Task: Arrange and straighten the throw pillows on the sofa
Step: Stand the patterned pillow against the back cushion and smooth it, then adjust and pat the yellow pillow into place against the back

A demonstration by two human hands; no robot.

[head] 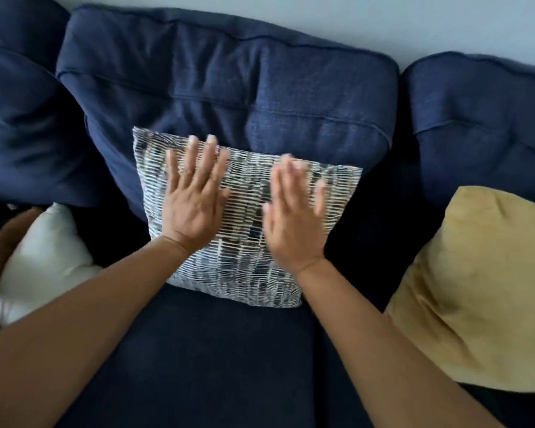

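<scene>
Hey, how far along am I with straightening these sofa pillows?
Looks done: the yellow pillow leans at the right. In hand: the left hand and right hand lie flat and open on the patterned pillow, propped slightly crooked against the middle back cushion. Left: the white pillow, slumped at the left.

Both bare forearms are reaching up from the frame's lower corners; left hand (195, 199) and blurred right hand (294, 217) are lying flat mid-frame, fingers (212, 156) extended.

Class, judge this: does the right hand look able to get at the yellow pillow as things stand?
Probably yes. The right hand is open over the patterned pillow, and only bare sofa seat separates it from the yellow pillow.
</scene>
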